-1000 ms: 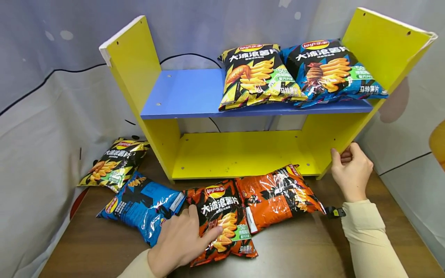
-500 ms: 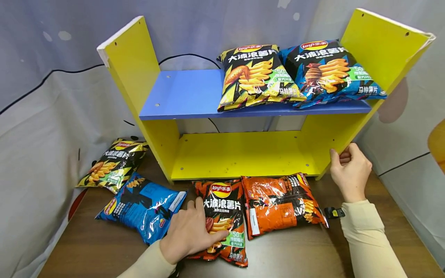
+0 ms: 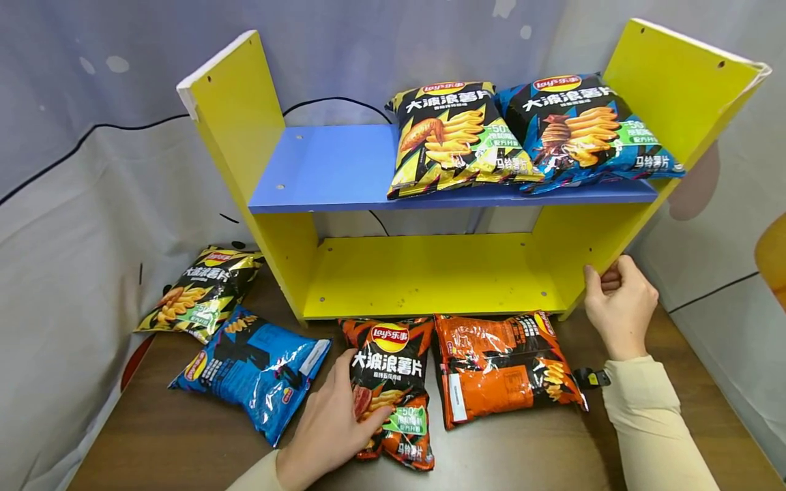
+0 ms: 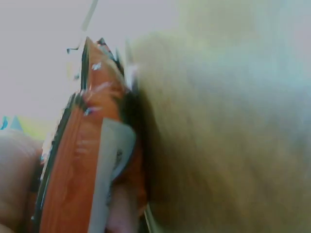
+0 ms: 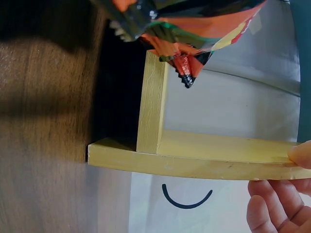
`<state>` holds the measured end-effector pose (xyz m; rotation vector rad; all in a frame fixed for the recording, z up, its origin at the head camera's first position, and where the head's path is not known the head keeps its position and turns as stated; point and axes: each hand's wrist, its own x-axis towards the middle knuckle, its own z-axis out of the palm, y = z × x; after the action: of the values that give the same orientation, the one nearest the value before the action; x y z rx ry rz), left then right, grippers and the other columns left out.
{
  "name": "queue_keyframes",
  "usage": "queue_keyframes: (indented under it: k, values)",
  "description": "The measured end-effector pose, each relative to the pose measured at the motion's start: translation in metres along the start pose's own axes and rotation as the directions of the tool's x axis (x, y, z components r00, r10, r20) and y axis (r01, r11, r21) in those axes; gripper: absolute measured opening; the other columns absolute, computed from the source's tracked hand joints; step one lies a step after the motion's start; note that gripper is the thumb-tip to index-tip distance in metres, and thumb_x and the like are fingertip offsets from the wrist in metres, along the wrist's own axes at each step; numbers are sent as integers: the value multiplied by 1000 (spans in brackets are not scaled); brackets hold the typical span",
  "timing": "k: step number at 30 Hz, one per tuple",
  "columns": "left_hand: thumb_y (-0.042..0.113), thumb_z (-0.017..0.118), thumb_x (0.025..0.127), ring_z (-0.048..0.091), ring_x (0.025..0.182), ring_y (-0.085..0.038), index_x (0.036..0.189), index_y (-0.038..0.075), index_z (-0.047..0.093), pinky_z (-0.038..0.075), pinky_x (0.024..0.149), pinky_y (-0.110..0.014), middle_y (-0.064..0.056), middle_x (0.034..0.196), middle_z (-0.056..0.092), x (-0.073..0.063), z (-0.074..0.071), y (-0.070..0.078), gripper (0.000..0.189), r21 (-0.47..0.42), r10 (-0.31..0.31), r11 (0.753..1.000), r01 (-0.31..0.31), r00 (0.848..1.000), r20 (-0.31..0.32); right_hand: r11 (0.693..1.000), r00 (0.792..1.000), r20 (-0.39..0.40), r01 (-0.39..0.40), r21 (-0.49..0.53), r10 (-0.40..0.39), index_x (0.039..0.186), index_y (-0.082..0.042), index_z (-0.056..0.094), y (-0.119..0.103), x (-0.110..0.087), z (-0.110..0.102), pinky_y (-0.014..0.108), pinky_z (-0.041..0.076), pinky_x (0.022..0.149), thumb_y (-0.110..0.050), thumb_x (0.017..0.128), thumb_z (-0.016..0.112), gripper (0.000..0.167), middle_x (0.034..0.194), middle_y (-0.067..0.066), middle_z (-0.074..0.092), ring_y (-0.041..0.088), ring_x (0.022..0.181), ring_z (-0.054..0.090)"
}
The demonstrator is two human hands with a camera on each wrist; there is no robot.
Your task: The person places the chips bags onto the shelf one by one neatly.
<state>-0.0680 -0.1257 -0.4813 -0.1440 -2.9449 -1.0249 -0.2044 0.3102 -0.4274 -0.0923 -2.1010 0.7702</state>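
Note:
My left hand grips the left edge of an orange and black bag of potato chips, front side up on the table before the shelf. In the left wrist view the bag's orange back sits between thumb and fingers, partly blurred. My right hand pinches the front edge of the yellow shelf's right side panel, thumb inside and fingers outside. Beside the held bag, a second orange chip bag lies sideways, back up.
A blue chip bag and a yellow and black one lie at the left. On the blue upper board stand a yellow chip bag and a blue one. A black strap buckle is by the right sleeve.
My left hand has gone from lying on the orange bag to gripping its left edge; the bag has straightened. The second orange bag has shifted right and toward me. My right hand stays put.

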Motion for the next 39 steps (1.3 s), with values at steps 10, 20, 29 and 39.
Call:
queue_keyframes:
  k: [10,20,29,39]
  values:
    - [36,89,82,68,106,-23,161,27,25,60,82,-46,-12,134,63,-18,-16,5,101,-120,12,992,-24,995,-102,1000,1000,12,-2,-10,2,89,1,64,0,0,-1,10,32,67,-19,92,71,22,72,20,67,-24,64,40]
    - [13,90,78,75,86,-22,164,17,27,60,62,-37,-19,127,70,-16,-86,21,107,33,344,928,-370,822,-453,1000,1000,14,7,-14,-7,89,1,64,-2,0,-1,9,32,67,-19,92,72,22,72,20,67,-23,63,39]
    - [21,80,89,70,73,-27,160,12,33,45,55,-27,-21,132,68,10,-175,70,85,118,421,884,-453,658,-624,1000,1000,15,0,-23,1,89,1,63,0,0,-2,12,31,67,-19,92,71,22,72,20,66,-23,64,38]
    - [32,65,98,64,115,-37,165,30,24,55,88,-64,-17,145,59,78,-235,118,78,132,327,941,-313,730,-601,999,1000,29,-9,-31,10,91,2,63,-2,0,-3,14,33,67,-20,93,71,23,74,20,67,-22,63,39]
